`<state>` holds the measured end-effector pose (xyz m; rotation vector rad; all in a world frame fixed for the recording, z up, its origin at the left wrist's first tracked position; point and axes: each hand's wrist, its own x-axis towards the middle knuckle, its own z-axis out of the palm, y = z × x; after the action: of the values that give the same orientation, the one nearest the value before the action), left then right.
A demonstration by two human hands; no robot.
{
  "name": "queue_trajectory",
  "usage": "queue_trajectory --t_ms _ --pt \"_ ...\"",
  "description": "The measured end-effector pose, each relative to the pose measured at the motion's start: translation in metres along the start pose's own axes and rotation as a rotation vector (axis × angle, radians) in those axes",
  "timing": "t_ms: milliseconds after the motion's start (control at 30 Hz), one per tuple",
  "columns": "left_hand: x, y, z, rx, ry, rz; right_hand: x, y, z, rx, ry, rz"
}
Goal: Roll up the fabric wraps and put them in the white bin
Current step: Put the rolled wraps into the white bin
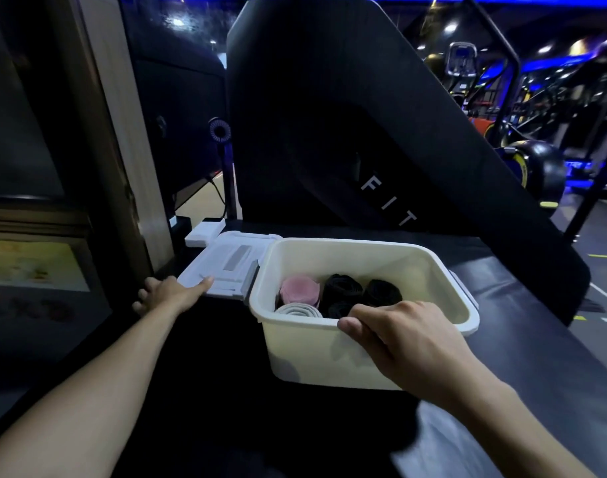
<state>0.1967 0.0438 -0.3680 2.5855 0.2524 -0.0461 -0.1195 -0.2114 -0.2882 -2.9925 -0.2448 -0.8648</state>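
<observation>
At frame centre: white bin [329, 353] sitting on a dark padded surface [523, 305], open at the top.
Lid: white lid [226, 267] swung open to the bin's left, lying nearly flat, hinged along the bin's left wall; grey rectangular patch on its inner face, no readable print.
Bin contents: pink roll [300, 288] at rear left, grey-white roll [298, 310] at front left showing its spiral end, black rolls [343, 291] middle and right, packed touching each other. Exact count of black ones unclear, at least three.
Left hand: left hand [172, 293] at left of centre, index finger straight and touching the lid's near-left corner, other fingers loosely curled below the lid edge, gripping nothing visible.
Right hand: right hand [409, 343] on the bin's near rim, thumb on the outer wall, fingers hooked over the rim into the bin, gripping the rim.
Writing: white letters "F I T" on the big black upright panel [329, 115] behind the bin, running diagonally toward lower right; rest of the word cut off by the bin surface. Red lettering at lower left of frame too blurred to read.
Upper left: wooden post [122, 132], small round fan [220, 131] on a stand beside it.
Above lid: small white block [205, 232] just behind the lid, touching or nearly so, cannot tell.
Upper right: gym machines [523, 115] under blue lighting, blurred.
</observation>
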Motion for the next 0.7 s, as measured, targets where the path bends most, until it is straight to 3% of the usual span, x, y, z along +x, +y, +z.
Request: queue_trajectory --t_ms 200,367,433,567,633,700 --pt "0.015 0.0 0.001 -0.218 0.01 -0.116 0.001 -0.001 0.001 -0.029 0.015 -0.004" --pt "0.002 -0.009 -0.028 -0.85 -0.024 -0.101 0.0 0.001 0.001 -0.016 0.012 0.0" --pt "-0.004 -0.013 -0.054 -1.052 0.034 -0.11 0.002 0.002 0.0 0.04 0.014 0.006" --pt "-0.037 -0.017 -0.126 -1.326 0.216 -0.045 0.002 -0.002 -0.006 0.197 0.075 0.01" --pt "-0.058 -0.014 -0.156 -1.423 0.214 0.035 0.0 -0.006 -0.01 0.246 0.158 0.018" --pt "-0.079 -0.007 -0.174 -1.425 0.155 0.137 -0.002 -0.011 -0.02 0.397 0.307 0.14"
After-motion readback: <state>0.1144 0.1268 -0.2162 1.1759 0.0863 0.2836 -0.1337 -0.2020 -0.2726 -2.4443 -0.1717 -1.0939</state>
